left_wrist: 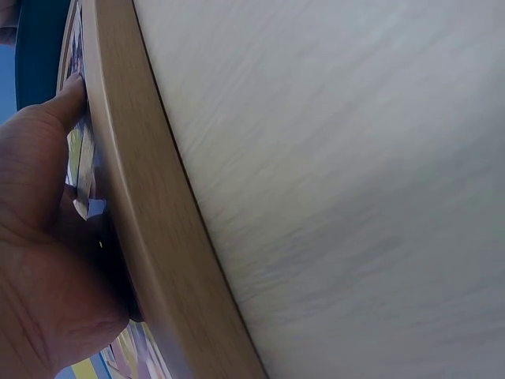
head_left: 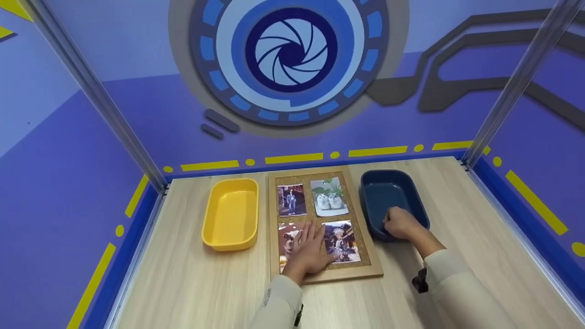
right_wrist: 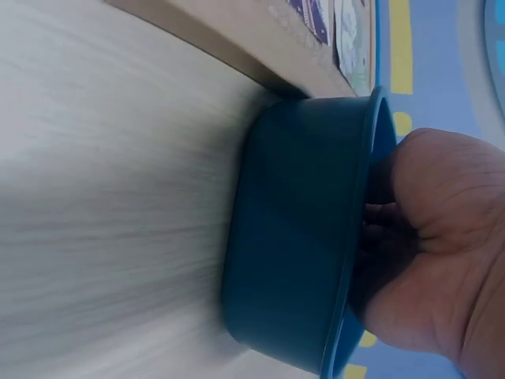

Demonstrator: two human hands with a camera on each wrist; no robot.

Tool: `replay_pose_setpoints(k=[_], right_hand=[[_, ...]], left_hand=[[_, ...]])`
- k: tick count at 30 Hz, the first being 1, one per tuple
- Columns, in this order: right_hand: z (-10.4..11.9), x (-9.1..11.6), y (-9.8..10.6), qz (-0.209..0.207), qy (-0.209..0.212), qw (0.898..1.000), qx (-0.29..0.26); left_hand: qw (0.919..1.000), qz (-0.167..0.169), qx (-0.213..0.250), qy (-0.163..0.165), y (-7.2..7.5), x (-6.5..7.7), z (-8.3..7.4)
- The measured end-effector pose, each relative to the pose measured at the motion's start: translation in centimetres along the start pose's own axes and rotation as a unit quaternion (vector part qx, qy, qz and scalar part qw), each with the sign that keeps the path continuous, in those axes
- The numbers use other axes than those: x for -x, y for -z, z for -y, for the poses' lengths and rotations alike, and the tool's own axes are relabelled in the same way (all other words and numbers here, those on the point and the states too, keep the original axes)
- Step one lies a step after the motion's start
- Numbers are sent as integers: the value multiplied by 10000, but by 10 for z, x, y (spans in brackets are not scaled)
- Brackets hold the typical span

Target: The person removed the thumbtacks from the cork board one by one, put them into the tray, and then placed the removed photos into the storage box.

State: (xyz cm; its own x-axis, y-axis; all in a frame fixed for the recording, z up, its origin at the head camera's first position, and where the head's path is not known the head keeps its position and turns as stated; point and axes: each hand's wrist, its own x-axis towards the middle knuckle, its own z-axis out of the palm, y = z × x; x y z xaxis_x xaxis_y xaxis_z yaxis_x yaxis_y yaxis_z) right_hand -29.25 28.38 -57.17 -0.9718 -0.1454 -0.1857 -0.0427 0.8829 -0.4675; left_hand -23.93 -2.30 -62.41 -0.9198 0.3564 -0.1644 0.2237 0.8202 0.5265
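A wood-framed cork board (head_left: 329,275) lies on the table with several photos on it. My left hand (head_left: 311,251) rests on its lower part, fingers spread. Under that hand are a lower-left photo (head_left: 285,233), partly covered, and the edge of a lower-right photo (head_left: 345,246). My right hand (head_left: 401,223) reaches over the near end of a dark blue tub (head_left: 384,196), its fingers bent down inside. In the right wrist view the tub wall (right_wrist: 292,229) and shadow hide the fingertips, so I cannot tell whether they hold anything.
Left of the board stands a yellow tub (head_left: 233,214). Higher on the cork are a photo of a standing person (head_left: 291,201) and one of two white figures with leaves (head_left: 330,201). A printed blue-purple wall (head_left: 151,109) closes off the back, with metal posts (head_left: 507,91) at the corners.
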Motion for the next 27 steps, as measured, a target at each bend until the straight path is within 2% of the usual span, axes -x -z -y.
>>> replay_pose_setpoints(k=[8,12,18,27], right_hand=[[3,-6,-3,417,-220,9987,174],[4,-8,-1,669,-312,9969,285],[-1,-12,5,842,-353,9952,362],[-10,-15,9,968,-556,9927,449]], left_hand=[[10000,-31,6,-23,1,-2,2],[9998,-21,159,-66,-1,-3,4],[10000,-54,-8,-31,1,-2,1],[10000,-31,8,-18,0,-1,1]])
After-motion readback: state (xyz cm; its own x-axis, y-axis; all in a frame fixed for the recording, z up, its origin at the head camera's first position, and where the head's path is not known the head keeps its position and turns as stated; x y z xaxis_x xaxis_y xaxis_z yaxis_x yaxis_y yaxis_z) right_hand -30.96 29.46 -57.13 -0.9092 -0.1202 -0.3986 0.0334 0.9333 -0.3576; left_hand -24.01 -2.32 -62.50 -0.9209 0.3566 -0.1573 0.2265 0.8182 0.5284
